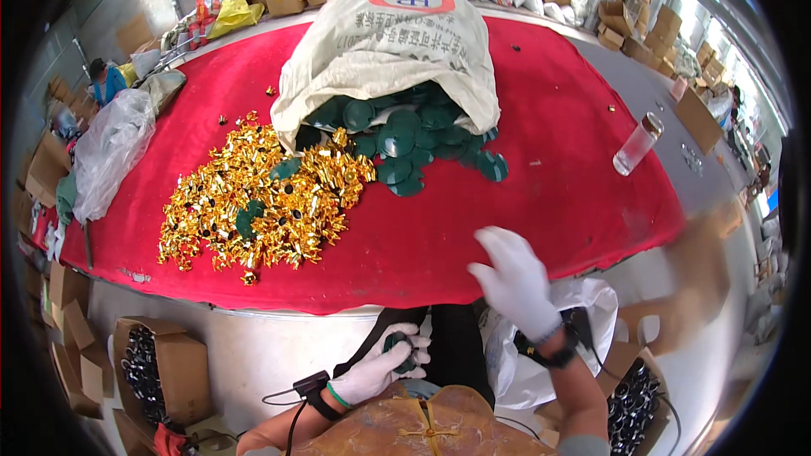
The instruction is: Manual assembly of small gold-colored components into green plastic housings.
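My left hand (378, 371), in a white glove, is close to my body below the table edge. Its fingers are closed on a dark green disc (395, 341), partly covered by the glove. My right hand (517, 284), also gloved in white, is over the table's near edge with fingers stretched, thumb apart and nothing in it. Ahead of it, shiny dark green discs (400, 140) spill from the mouth of a white woven sack (384, 34) lying on the table. To their left is a heap of small gold-coloured pieces (253, 194), with a few green discs among them.
The table wears a red cloth (456, 245). A clear glass bottle (638, 144) stands at the right. Below the right hand hangs a white plastic bag (515, 363). Cardboard boxes of dark round parts flank me, the left box (182, 371) and the right box (621, 367). A person (107, 82) is far left.
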`<state>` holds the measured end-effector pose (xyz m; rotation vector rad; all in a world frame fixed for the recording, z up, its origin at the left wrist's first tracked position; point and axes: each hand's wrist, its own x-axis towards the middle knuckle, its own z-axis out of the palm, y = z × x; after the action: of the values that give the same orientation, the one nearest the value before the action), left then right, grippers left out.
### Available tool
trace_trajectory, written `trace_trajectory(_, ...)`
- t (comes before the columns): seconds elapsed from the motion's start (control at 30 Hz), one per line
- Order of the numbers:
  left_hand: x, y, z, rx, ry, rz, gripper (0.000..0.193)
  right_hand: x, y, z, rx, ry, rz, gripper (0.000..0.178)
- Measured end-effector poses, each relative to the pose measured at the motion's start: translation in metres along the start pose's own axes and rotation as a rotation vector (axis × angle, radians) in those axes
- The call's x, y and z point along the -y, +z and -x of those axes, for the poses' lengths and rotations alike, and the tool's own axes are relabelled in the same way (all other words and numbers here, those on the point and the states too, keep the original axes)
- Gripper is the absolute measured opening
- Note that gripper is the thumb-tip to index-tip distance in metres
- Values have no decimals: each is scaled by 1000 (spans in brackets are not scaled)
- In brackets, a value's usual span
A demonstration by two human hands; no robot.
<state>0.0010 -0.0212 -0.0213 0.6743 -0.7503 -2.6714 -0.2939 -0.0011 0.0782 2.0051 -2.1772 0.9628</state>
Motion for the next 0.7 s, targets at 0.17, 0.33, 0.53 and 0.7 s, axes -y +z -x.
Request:
trace_trajectory(0.17,0,-1,19,-20,26,56,45,-3,120,-131,95,-230,164,71)
trace_trajectory(0.33,-6,-5,28,-36,83,90,50,-17,161,-154,38,-230,259,62)
trace_trajectory(0.53,-17,-10,16,29,160,179,52,6,126,-89,23,-275,188,54)
trace_trajectory(0.7,-23,0,3,56,132,248,52,21,66,-53,278,-269,148,72)
